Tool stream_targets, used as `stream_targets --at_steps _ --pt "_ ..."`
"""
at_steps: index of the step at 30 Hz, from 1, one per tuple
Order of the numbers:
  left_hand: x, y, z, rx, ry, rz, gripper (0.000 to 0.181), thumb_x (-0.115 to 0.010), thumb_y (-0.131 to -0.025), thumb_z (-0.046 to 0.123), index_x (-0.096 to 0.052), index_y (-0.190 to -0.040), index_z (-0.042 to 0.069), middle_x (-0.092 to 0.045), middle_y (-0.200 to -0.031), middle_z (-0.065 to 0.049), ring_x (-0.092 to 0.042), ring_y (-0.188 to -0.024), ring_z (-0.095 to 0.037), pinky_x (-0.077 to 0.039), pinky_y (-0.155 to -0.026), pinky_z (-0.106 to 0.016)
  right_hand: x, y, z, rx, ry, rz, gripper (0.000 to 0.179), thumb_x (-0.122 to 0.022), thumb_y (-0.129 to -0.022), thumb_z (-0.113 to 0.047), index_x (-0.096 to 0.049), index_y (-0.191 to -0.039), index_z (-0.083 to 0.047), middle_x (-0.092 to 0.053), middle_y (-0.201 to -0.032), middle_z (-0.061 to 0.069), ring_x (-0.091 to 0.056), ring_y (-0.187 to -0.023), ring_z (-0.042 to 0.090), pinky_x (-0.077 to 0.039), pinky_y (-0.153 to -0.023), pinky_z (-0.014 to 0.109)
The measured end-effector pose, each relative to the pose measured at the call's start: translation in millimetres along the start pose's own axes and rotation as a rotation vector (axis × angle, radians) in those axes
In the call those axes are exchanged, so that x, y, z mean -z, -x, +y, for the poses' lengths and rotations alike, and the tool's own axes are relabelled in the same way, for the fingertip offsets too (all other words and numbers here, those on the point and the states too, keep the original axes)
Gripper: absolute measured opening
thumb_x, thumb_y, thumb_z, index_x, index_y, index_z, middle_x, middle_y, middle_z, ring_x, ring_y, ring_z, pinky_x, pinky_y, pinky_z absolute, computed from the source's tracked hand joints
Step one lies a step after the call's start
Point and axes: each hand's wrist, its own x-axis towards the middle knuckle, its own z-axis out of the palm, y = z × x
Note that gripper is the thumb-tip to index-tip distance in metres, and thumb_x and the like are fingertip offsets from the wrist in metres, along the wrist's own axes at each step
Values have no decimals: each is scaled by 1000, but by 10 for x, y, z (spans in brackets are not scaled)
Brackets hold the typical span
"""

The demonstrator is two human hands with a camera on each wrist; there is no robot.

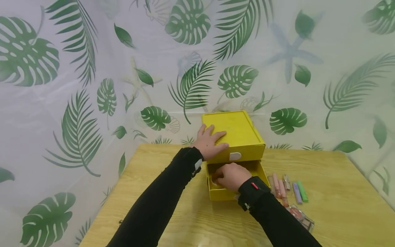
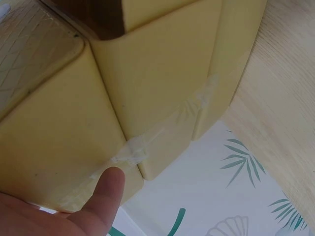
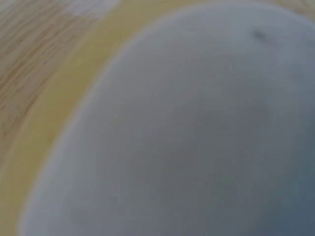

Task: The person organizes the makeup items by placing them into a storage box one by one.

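Note:
A two-tier yellow drawer box [image 1: 232, 128] stands on the table. My left hand [image 1: 211, 142] rests on its top near the left front edge, fingers spread. In the left wrist view, a finger [image 2: 106, 196] lies against the box's side beside strips of clear tape [image 2: 135, 150]. The lower drawer [image 1: 223, 195] is pulled out, and my right hand [image 1: 232, 175] reaches down into it. Its curled fingers pinch a small round pale object [image 1: 214, 181], mostly hidden by the hand. A blurred white drawer tab [image 3: 172, 128] fills the right wrist view; the upper drawer's matching tab [image 1: 235, 156] shows above.
Right of the box lie pink tubes [image 1: 276, 185], a purple stick [image 1: 297, 193], a green stick [image 1: 302, 191] and a small pale tube [image 1: 286, 182]. Clear-lidded makeup palettes [image 1: 307, 223] lie nearer, beside my right forearm. A leaf-patterned curtain [image 1: 154, 85] hangs behind the table.

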Motion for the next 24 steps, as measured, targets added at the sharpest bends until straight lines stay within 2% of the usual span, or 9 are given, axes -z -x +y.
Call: stream_targets --at_steps 4,6,10,13,19,22,24 --pt "12 12 -1 6 12 1 57 -45 -94 57 -39 -145 32 -15 -156 -10 4 -138 -34 -23 -108 -58 -13 21 -16 44 108 110 11 -65 -87 -29 -75 -89 -28 -62 -71 -17 -50 -61 6 -48 -64 31" --pt "20 19 5 6 20 1 57 -46 -94 56 -39 -144 31 -15 -156 -10 4 -138 -34 -23 -108 -58 -10 54 -26 76 139 179 12 -63 -88 -27 -75 -90 -28 -63 -74 -17 -51 -63 5 -49 -64 30" --pt "18 19 8 7 23 -9 56 -45 -94 56 -39 -145 31 -14 -156 -10 5 -138 -34 -23 -109 -57 -2 179 -31 170 121 287 13 -62 -90 -25 -75 -94 -25 -67 -86 -15 -56 -75 5 -52 -73 32" --pt "1 7 -4 5 12 -21 57 -44 -95 57 -37 -145 32 -13 -156 -10 5 -138 -34 -23 -109 -58 -13 301 8 216 78 336 13 -65 -90 -28 -74 -97 -23 -69 -93 -12 -57 -89 10 -51 -83 37" --pt "-12 -12 -12 13 -4 -24 58 -43 -94 59 -36 -146 33 -13 -156 -9 6 -138 -34 -23 -108 -59 11 625 220 192 -33 405 24 -64 -90 -23 -69 -113 -18 -65 -113 -1 -49 -113 20 -43 -95 47" --pt "-13 -22 -11 16 -5 -27 59 -42 -94 59 -35 -146 33 -12 -156 -9 6 -138 -34 -22 -108 -59 40 839 347 164 -90 450 28 -63 -91 -19 -65 -119 -17 -61 -121 4 -45 -117 25 -37 -96 56" --pt "-8 -24 -15 17 3 -29 59 -43 -93 59 -36 -146 33 -11 -156 -9 7 -138 -34 -22 -108 -59 44 984 434 125 -110 480 29 -63 -91 -18 -64 -120 -16 -59 -123 6 -45 -117 27 -38 -94 58"
